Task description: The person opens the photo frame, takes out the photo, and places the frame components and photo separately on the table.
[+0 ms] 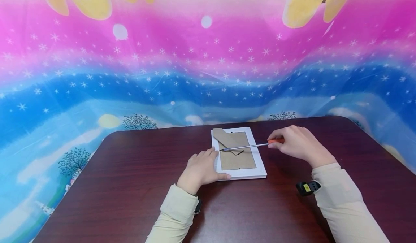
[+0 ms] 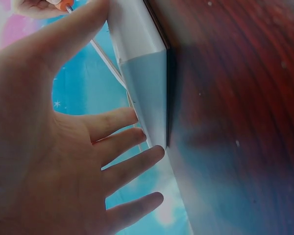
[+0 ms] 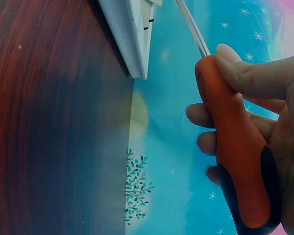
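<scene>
A white picture frame (image 1: 261,165) lies face down on the table, its brown backing board (image 1: 238,163) and folded easel stand (image 1: 224,137) upward. My right hand (image 1: 297,143) grips a screwdriver by its orange and black handle (image 3: 235,132). The screwdriver's metal shaft (image 1: 248,146) reaches leftward across the backing, its tip at a small dark tab on the backing's left edge. My left hand (image 1: 202,167) rests against the frame's left side and near corner, fingers spread and fairly straight, as the left wrist view also shows.
The dark reddish-brown table (image 1: 139,185) has rounded far corners. Behind it hangs a colourful backdrop cloth (image 1: 182,73) with snowflakes and trees. A black wrist strap (image 1: 308,188) is on the right sleeve.
</scene>
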Demonstrator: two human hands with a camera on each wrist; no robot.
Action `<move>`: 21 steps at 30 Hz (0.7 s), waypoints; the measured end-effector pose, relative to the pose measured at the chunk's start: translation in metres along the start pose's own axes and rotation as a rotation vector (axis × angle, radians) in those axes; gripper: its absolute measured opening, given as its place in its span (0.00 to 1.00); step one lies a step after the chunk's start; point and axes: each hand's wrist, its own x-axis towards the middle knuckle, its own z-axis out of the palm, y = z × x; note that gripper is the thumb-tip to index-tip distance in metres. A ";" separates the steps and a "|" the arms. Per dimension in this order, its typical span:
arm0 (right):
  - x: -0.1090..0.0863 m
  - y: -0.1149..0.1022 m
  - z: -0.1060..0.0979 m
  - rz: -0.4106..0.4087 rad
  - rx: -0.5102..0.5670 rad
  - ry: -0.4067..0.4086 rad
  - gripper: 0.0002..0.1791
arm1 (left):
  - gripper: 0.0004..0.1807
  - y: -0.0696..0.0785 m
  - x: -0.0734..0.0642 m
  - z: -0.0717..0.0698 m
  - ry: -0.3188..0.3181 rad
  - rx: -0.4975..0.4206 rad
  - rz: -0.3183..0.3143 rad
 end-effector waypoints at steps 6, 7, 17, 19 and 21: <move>0.002 0.001 0.005 -0.011 0.009 0.011 0.06 | 0.52 -0.001 0.000 0.001 0.007 -0.043 0.015; 0.002 0.002 0.006 -0.014 0.016 0.011 0.06 | 0.51 -0.001 0.000 0.001 0.007 -0.050 0.017; 0.007 0.001 0.011 -0.017 0.014 0.028 0.05 | 0.50 -0.003 -0.001 0.002 0.020 -0.067 0.045; 0.009 0.000 0.008 -0.018 0.007 0.028 0.04 | 0.50 -0.004 -0.001 0.002 0.024 -0.068 0.052; 0.011 -0.003 0.004 -0.028 -0.007 0.029 0.04 | 0.50 -0.004 -0.001 0.002 0.024 -0.073 0.056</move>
